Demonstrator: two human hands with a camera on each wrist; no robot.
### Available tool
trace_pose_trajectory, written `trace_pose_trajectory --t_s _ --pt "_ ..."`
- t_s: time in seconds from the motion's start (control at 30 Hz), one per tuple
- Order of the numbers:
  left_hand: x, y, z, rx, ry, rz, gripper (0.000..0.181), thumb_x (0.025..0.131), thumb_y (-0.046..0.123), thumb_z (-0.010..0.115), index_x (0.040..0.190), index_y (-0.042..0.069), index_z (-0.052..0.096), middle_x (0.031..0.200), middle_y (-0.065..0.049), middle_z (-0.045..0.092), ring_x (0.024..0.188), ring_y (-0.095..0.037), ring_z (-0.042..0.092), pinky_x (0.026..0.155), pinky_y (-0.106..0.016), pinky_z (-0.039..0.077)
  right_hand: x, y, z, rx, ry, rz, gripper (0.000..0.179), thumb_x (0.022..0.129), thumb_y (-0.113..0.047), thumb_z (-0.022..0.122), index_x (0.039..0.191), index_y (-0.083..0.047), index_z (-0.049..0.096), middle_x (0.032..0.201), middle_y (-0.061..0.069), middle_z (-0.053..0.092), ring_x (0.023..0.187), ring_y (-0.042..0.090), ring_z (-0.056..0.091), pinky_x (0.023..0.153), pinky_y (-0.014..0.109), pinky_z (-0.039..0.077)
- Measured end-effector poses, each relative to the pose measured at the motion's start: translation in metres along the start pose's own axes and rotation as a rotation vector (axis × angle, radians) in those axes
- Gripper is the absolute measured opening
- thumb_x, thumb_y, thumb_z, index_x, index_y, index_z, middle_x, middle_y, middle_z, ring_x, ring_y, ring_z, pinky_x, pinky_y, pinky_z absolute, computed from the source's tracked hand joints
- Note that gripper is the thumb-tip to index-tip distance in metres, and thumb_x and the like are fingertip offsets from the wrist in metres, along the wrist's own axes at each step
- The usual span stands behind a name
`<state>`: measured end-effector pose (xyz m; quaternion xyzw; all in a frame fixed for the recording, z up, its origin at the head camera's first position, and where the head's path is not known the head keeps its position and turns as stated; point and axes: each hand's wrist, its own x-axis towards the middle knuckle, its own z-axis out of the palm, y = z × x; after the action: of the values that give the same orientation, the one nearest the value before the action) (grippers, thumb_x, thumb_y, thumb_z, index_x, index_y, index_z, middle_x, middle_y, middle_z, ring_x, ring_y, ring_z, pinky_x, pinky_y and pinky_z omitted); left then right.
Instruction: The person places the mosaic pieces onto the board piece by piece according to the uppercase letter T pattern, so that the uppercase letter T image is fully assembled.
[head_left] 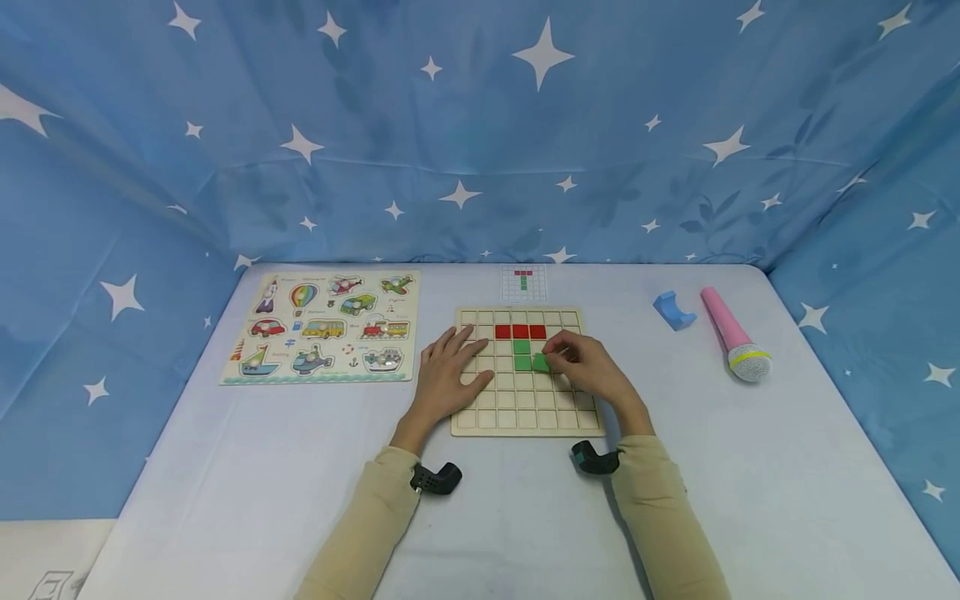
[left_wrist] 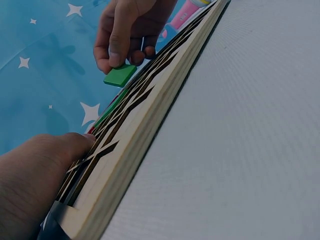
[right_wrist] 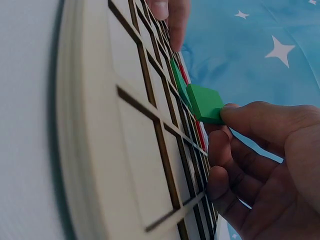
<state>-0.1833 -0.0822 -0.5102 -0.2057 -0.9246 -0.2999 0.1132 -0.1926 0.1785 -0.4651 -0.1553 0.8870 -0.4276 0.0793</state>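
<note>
A wooden grid board (head_left: 517,419) lies flat on the white table. Three red tiles (head_left: 521,332) form a row near its far edge, and two green tiles (head_left: 522,347) run down from the middle one. My right hand (head_left: 588,365) pinches another green square tile (right_wrist: 204,102) between thumb and fingers, just right of the lower seated one. In the left wrist view this held tile (left_wrist: 120,76) is tilted above the grid. My left hand (head_left: 444,377) rests on the board's left side, its fingers spread.
Behind the board lies a small pattern card (head_left: 524,293) printed with a red row and a green column. A vehicle picture puzzle (head_left: 352,375) is at the left. A blue curved block (head_left: 673,311) and a pink toy microphone (head_left: 726,321) lie at the right.
</note>
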Motion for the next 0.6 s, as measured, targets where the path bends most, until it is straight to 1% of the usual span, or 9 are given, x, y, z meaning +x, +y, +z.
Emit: trace_pose_trajectory --t_s 0.27,0.6 --pt "0.0 0.0 0.0 0.009 0.0 0.001 0.051 0.087 0.041 0.062 0.132 0.018 0.057 0.149 -0.01 0.041 0.139 -0.036 0.032 0.104 -0.056 0.028 0.002 -0.004 0.006 -0.008 -0.027 -0.028 0.013 0.092 -0.015 0.06 0.102 -0.008 0.064 0.096 0.005 0.067 0.082 0.016 0.061 0.076 0.033 0.049" --pt "0.0 -0.002 0.0 0.023 -0.018 -0.009 0.052 0.087 0.044 0.06 0.133 0.02 0.056 0.149 -0.008 0.04 0.14 -0.033 0.031 0.104 -0.055 0.028 0.003 -0.009 0.011 -0.064 -0.072 -0.067 0.011 0.091 -0.015 0.062 0.099 -0.009 0.066 0.093 0.003 0.067 0.08 0.014 0.06 0.073 0.031 0.049"
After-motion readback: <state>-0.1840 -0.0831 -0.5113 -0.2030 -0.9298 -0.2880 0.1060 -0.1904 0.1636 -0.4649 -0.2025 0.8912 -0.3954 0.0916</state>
